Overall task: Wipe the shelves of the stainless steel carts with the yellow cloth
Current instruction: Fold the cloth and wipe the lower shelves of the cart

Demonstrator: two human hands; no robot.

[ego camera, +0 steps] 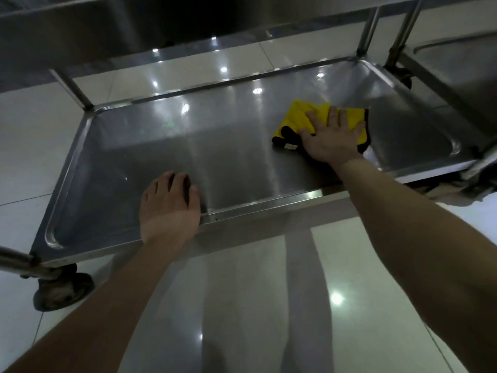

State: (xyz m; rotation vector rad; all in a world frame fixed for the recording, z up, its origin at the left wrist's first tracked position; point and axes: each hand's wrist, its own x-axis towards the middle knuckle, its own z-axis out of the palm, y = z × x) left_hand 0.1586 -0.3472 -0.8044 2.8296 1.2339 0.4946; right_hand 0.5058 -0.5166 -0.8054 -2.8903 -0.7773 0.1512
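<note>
Head view: the right hand [332,138] lies flat, fingers straight and spread, pressing the yellow cloth [300,117] onto the lower shelf [161,146] of the nearer cart. The cloth sits bunched on the shelf's right half, toward the far rim. The left hand [169,208] holds the shelf's front rim, its fingers curled over the lip and onto the steel, apparently to steady the cart. So the wiping is under way on this shelf. The steel is glossy all over and streaked with glare, so I cannot tell which patches are already wiped; the wide left half looks the likeliest stretch left. The upper shelf [107,22] overhead and a second cart [454,57] just beside, on the right, show nothing of their state.
</note>
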